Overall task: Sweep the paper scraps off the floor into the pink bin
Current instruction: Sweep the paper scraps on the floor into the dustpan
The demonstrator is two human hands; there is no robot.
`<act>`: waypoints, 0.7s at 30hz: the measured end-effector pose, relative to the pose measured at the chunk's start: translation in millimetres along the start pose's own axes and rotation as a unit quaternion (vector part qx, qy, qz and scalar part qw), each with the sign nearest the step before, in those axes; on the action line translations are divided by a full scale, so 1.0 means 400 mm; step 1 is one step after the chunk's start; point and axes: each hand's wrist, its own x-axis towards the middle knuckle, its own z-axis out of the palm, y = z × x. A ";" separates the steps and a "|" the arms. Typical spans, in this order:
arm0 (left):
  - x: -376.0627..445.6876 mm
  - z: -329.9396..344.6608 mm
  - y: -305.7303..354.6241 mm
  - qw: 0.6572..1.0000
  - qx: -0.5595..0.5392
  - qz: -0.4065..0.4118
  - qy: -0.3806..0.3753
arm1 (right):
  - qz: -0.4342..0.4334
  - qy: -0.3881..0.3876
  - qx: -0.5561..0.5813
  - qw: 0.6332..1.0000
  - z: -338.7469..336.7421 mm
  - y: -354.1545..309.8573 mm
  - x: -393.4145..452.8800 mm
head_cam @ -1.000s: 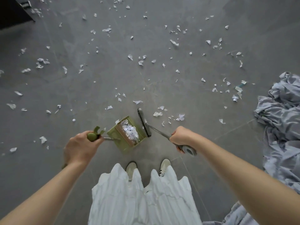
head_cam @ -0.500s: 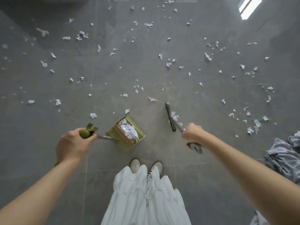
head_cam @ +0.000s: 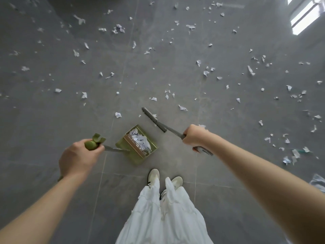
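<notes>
Left hand (head_cam: 77, 158) grips dustpan (head_cam: 139, 145); right hand (head_cam: 195, 136) grips broom (head_cam: 154, 119).

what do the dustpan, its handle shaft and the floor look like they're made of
Dustpan: looks like moulded plastic, matte olive green, one even colour with rigid thin walls. Its shaft: probably metal, thin, grey and slightly shiny. The green end that the left hand holds looks plastic too. Floor: large grey tiles, stone or ceramic, smooth with a soft sheen, thin joint lines showing.

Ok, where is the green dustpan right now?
In the head view the green dustpan sits low at centre, just ahead of the white shoes, held by its long handle in the left hand. The broom head is just beyond it, to its right.
</notes>
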 end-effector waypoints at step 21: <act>0.083 -0.031 -0.124 0.999 0.004 -0.046 0.023 | 0.039 -0.084 0.265 0.960 -0.032 -0.294 0.214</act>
